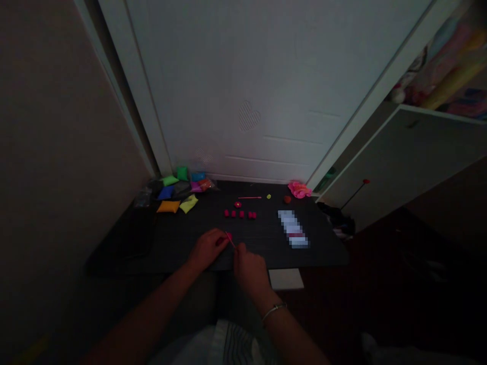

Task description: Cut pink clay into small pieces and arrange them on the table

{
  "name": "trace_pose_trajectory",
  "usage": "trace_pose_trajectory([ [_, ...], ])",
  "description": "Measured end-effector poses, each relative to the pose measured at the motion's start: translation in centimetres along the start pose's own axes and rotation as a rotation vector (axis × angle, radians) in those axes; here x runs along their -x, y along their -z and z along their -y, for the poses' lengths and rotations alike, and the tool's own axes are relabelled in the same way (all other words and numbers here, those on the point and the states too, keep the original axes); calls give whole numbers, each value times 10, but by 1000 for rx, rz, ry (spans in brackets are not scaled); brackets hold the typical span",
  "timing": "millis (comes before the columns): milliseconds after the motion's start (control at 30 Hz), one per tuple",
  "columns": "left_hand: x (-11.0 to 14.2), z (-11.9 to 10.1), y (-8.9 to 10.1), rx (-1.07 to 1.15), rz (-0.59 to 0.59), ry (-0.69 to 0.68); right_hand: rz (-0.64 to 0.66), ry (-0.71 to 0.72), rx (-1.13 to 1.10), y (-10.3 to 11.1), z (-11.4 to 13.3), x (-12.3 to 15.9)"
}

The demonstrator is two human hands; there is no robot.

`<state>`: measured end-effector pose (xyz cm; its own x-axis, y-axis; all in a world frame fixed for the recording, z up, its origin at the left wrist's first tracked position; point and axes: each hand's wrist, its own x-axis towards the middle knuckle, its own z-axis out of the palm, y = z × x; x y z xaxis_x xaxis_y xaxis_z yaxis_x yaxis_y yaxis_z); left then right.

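Observation:
My right hand (249,266) is closed around a thin pink modelling stick (230,240), which points up and to the left. The stick's upper end meets a small pinkish-red piece of clay (229,236). My left hand (208,247) holds that piece at its fingertips, low over the dark table; the exact grip is too small to make out. Just beyond my hands lies a row of several small red clay lumps (241,214). Behind the row is a small red flower-like piece with a pale centre (238,205).
Coloured clay packets (168,206) lie at the table's back left. Another pink stick (250,197), a yellow-green bit (269,196), a brownish-orange lump (287,199) and a pink ruffled item (300,189) are along the back. A blurred-out phone-like panel (292,229) lies right.

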<state>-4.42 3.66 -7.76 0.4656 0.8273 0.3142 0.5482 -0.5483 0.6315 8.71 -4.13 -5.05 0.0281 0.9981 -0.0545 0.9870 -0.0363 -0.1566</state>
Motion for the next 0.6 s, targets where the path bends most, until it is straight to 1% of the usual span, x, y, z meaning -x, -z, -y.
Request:
trace_pose_trajectory([
  [100,0,-1,0,6,0,6,32,2,11,2,1,-1],
  [333,0,-1,-1,-6,2,24,52,6,29,4,1,-2],
  [467,0,0,-2,-12,-5,22,43,6,41,3,1,-3],
  [600,-1,-1,-2,-39,19,35,49,21,44,3,0,-5],
])
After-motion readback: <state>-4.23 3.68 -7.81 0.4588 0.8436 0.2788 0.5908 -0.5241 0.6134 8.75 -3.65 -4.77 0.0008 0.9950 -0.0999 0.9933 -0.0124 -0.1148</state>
